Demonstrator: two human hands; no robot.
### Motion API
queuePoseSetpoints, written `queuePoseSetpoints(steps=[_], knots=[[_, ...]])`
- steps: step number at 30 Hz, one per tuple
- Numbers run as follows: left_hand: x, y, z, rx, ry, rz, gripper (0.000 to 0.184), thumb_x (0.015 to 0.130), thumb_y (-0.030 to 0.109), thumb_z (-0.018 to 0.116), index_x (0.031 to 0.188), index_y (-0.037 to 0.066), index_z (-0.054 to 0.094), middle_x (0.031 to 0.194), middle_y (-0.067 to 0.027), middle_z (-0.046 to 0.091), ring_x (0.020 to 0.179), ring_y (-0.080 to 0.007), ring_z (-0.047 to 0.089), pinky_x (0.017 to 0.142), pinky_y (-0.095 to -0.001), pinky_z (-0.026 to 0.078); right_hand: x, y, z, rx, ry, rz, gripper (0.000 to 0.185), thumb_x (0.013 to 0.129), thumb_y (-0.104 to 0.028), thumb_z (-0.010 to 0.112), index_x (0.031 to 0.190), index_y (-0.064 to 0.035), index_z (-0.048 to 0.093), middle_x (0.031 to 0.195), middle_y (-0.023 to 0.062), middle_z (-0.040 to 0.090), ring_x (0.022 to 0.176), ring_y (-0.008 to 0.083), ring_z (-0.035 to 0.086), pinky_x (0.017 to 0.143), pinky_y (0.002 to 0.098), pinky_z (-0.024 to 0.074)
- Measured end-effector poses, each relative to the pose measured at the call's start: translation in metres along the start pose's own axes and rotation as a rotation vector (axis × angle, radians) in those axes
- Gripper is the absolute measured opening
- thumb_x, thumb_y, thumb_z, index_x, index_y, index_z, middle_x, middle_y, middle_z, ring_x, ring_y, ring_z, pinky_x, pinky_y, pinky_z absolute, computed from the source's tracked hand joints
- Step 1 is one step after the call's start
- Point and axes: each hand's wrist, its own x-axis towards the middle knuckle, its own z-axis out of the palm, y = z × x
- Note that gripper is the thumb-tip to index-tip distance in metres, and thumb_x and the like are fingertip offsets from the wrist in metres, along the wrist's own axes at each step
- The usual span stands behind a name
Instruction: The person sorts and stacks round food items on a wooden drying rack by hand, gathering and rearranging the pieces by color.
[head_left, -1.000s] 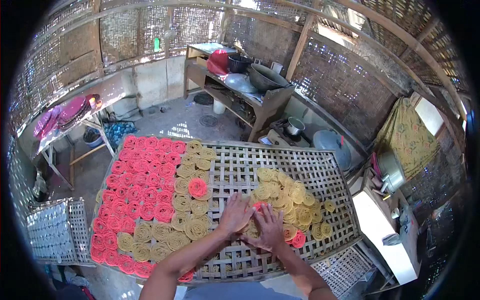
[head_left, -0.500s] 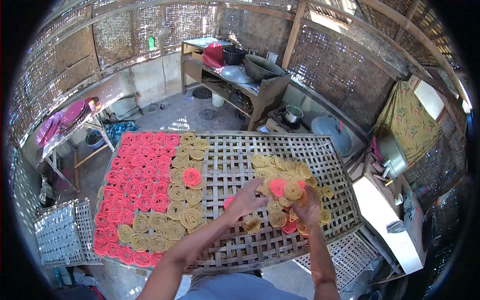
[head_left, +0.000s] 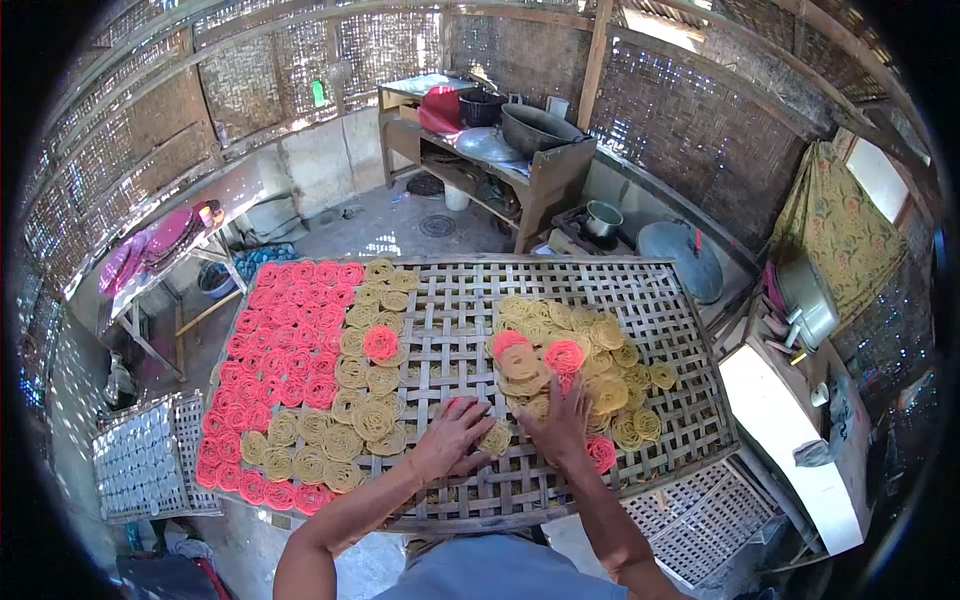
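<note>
A woven bamboo rack [head_left: 450, 300] lies before me. Rows of pink coiled discs [head_left: 290, 340] and tan coiled discs [head_left: 373, 420] cover its left part, with one pink disc [head_left: 380, 343] on top of the tan ones. Right of centre is a loose heap of tan discs [head_left: 605, 390] with a few pink ones. My left hand [head_left: 450, 440] rests on the lattice, fingers spread, over a partly covered pink disc and beside a small tan disc [head_left: 494, 438]. Against the heap's lower edge lies my right hand [head_left: 560, 425], fingers apart, touching the discs.
Behind the rack stands a wooden shelf [head_left: 555, 190] with a large dark pan [head_left: 540, 130]. A pot [head_left: 603, 218] and a round lid [head_left: 680, 260] are at the back right. To the right is a white-sided counter [head_left: 790, 440]; a side table [head_left: 190, 240] stands left.
My left hand has come down toward the near side of the rack. My right hand has moved left and down from the heap's middle. Pink and tan discs in the heap have shifted.
</note>
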Motion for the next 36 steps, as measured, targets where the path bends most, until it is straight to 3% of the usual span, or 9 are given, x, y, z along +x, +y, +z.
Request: queuePoseSetpoints(steps=[8,14,18,21,24,28,29,32,36], knots=[[-0.003,-0.001,0.006,0.097,0.051,0.023,0.046,0.093,0.034,0.063,0.129,0.006,0.061,0.137,-0.0151,0.056,0.132,-0.0364,0.046,0.115,-0.0512,0.03,0.017,-0.01,-0.026,0.534,0.12,-0.348,0.077,0.083,-0.024,0.08,0.147,-0.0039,0.044,0.159,0.0241,0.03,0.146,0.04,0.034,0.117,0.0452,0.0354],[0.0,-0.003,0.014,-0.023,0.253,-0.048,0.018,0.092,0.019,0.065,0.101,0.003,0.07,0.108,-0.0135,0.069,0.106,-0.0339,0.064,0.094,-0.0461,0.047,0.115,0.052,-0.016,0.243,0.381,-0.322,0.071,0.086,-0.04,0.076,0.144,-0.0107,0.048,0.152,0.018,0.044,0.14,0.0355,0.043,0.116,0.0482,0.0334],[0.004,0.007,0.014,-0.112,0.39,-0.231,0.013,0.091,0.013,0.066,0.094,0.001,0.07,0.097,-0.0153,0.07,0.095,-0.0353,0.066,0.085,-0.0423,0.051,0.176,0.087,-0.015,-0.08,0.191,0.01,0.08,0.087,-0.066,0.059,0.146,-0.0128,0.048,0.154,0.0176,0.043,0.141,0.0368,0.04,0.117,0.0549,0.0264],[0.008,0.01,0.029,-0.206,0.458,-0.509,0.017,0.089,0.019,0.07,0.088,0.002,0.069,0.097,-0.0149,0.07,0.096,-0.0343,0.065,0.085,-0.0411,0.052,0.188,0.078,-0.004,-0.172,-0.057,0.089,0.1,0.082,-0.087,0.041,0.147,-0.0123,0.048,0.155,0.0183,0.041,0.144,0.0397,0.035,0.117,0.0609,0.0193],[0.019,0.003,0.033,-0.185,0.559,-0.563,0.021,0.084,0.023,0.075,0.087,0.002,0.07,0.099,-0.0159,0.069,0.096,-0.0351,0.065,0.086,-0.0417,0.052,0.186,0.05,0.024,-0.171,-0.046,-0.012,0.095,0.081,-0.086,0.044,0.148,-0.0181,0.047,0.143,0.0186,0.053,0.138,0.0385,0.042,0.109,0.0612,0.0304],[0.04,0.002,0.025,-0.286,0.545,-0.632,0.078,0.075,0.041,0.085,0.133,0.0,0.053,0.13,-0.0204,0.057,0.118,-0.0358,0.055,0.1,-0.0468,0.043,0.156,-0.012,0.016,-0.074,-0.127,-0.057,0.085,0.083,-0.079,0.052,0.14,-0.0172,0.056,0.132,0.0168,0.063,0.125,0.0377,0.054,0.102,0.0559,0.0409],[0.043,0.004,0.017,-0.357,0.371,-0.697,0.111,0.069,0.051,0.087,0.15,-0.002,0.03,0.14,-0.0226,0.048,0.127,-0.036,0.05,0.108,-0.0479,0.037,0.148,-0.024,0.01,-0.012,-0.133,-0.115,0.081,0.083,-0.076,0.055,0.138,-0.0166,0.058,0.129,0.0163,0.064,0.122,0.0367,0.057,0.1,0.0534,0.0434],[0.049,0.001,0.023,-0.082,0.49,-0.612,0.114,0.068,0.035,0.093,0.154,0.001,0.026,0.141,-0.0238,0.048,0.128,-0.0354,0.052,0.106,-0.0429,0.045,0.132,-0.05,-0.005,0.211,-0.25,-0.193,0.074,0.081,-0.067,0.066,0.131,-0.0134,0.065,0.128,0.0157,0.065,0.118,0.0334,0.06,0.099,0.0457,0.0472],[0.047,-0.005,0.02,-0.671,0.6,-0.63,0.107,0.071,0.017,0.09,0.155,0.003,0.025,0.141,-0.0201,0.051,0.125,-0.029,0.056,0.106,-0.0393,0.046,0.123,-0.058,-0.004,0.41,-0.256,-0.215,0.073,0.082,-0.062,0.071,0.13,-0.0081,0.066,0.131,0.0163,0.064,0.122,0.0294,0.059,0.102,0.0396,0.0467]])
